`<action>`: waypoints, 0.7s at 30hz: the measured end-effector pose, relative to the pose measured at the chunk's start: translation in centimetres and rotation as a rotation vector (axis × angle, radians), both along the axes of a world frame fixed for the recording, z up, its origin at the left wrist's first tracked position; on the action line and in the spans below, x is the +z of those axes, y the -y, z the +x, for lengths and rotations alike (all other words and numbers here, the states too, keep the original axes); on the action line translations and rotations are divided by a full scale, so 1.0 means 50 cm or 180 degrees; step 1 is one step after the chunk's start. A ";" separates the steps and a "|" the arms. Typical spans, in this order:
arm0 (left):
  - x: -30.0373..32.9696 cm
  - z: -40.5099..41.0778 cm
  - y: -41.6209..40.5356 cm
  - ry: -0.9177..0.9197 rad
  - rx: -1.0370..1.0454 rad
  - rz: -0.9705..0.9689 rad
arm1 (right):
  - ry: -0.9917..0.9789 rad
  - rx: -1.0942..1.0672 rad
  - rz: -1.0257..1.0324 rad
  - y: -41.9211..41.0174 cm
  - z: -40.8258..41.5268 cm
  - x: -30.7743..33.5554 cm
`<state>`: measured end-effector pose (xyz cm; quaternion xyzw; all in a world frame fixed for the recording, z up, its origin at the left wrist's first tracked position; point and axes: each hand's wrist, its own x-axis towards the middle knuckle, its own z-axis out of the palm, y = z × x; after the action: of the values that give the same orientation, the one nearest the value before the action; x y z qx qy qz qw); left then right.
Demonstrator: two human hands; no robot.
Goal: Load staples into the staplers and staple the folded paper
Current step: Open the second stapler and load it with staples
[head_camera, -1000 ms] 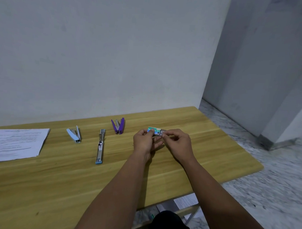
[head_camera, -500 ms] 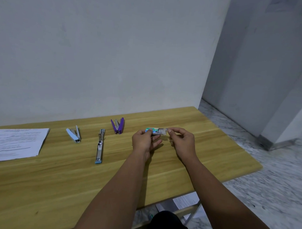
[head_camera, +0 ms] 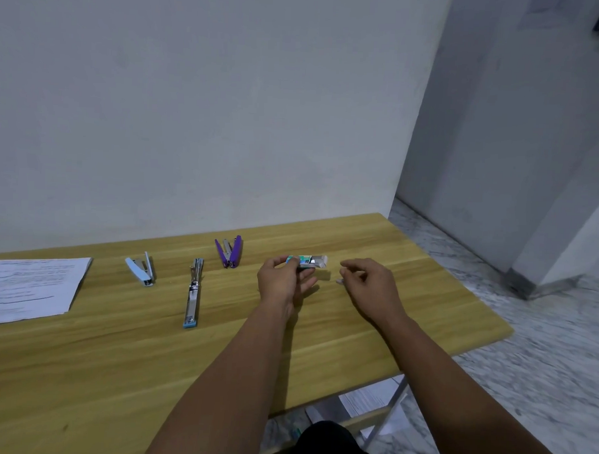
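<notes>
on the table (head_camera: pixel 82 372), paper (head_camera: pixel 28 285) far left, three staplers (head_camera: pixel 192 291) lying open, untouched. left hand (head_camera: pixel 279 284) pinches the staple box (head_camera: pixel 305 261), tray slid out; right hand (head_camera: pixel 371 283) beside it, fingers curled on something tiny, unclear. keep the box level, lift one strip cleanly.

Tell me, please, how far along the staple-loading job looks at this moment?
Early. Done: the light blue stapler, silver stapler and purple stapler lie opened on the table. In hand: the left hand holds the opened staple box; the right hand pinches something small. Left: loading each stapler, then stapling the paper.
</notes>
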<state>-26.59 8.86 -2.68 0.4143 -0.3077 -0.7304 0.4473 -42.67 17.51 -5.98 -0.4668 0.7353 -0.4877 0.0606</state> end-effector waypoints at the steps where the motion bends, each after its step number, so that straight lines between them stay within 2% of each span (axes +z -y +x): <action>1: 0.000 -0.001 0.000 0.0021 -0.0013 -0.0015 | 0.0334 0.0142 -0.0168 0.001 0.009 0.003; 4: -0.002 0.000 -0.002 0.0094 -0.0097 -0.0074 | 0.0698 0.0453 -0.0414 0.008 0.033 0.005; 8: -0.001 0.002 -0.006 0.0158 -0.0197 -0.0169 | 0.0536 0.0544 -0.0618 0.014 0.047 0.004; 17: -0.010 -0.003 -0.003 0.0234 -0.0329 -0.0258 | 0.0190 0.0653 -0.0633 0.026 0.051 0.001; 21: -0.013 -0.004 0.002 0.0302 -0.0412 -0.0249 | 0.0226 0.0689 -0.0556 0.033 0.057 0.008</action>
<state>-26.78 8.77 -3.34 0.4099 -0.3829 -0.7248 0.4000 -39.83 15.85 -5.59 -0.5294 0.6327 -0.5566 0.0980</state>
